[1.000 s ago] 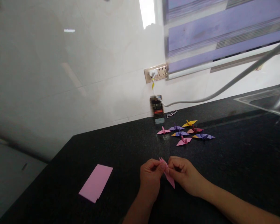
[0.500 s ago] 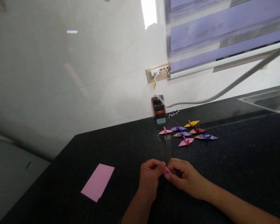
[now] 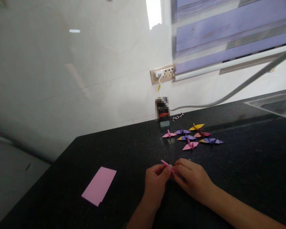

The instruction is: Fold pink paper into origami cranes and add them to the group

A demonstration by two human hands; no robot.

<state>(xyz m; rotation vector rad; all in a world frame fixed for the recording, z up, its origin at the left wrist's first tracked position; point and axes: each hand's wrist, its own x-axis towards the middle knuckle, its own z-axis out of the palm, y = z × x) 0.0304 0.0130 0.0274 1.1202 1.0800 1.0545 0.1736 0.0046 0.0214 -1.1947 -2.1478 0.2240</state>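
Between my two hands is a small piece of folded pink paper (image 3: 165, 163), its narrow tip sticking up past my fingers. My left hand (image 3: 156, 181) pinches it with thumb and index finger. From the other side my right hand (image 3: 193, 178) grips the paper's lower part, mostly hidden by the fingers. Beyond my hands lie several folded paper cranes, among them a pink crane (image 3: 190, 145), a yellow crane (image 3: 196, 127), a red and pink crane (image 3: 202, 134) and a purple crane (image 3: 211, 141). Off to the left rests a flat stack of pink paper (image 3: 99, 186).
The black countertop (image 3: 124, 143) meets a pale tiled wall (image 3: 97, 73). A blurred-out dark object (image 3: 162, 109) stands against it beside a beaded strand (image 3: 178, 117). A grey hose (image 3: 228, 93) runs to the right, under a striped blind (image 3: 205, 35). A wall socket (image 3: 162, 74) holds a plug.
My hands have shifted slightly right and changed their hold. The pink paper's tip now shows above my left fingers, and my right fingers have closed more over its other end.
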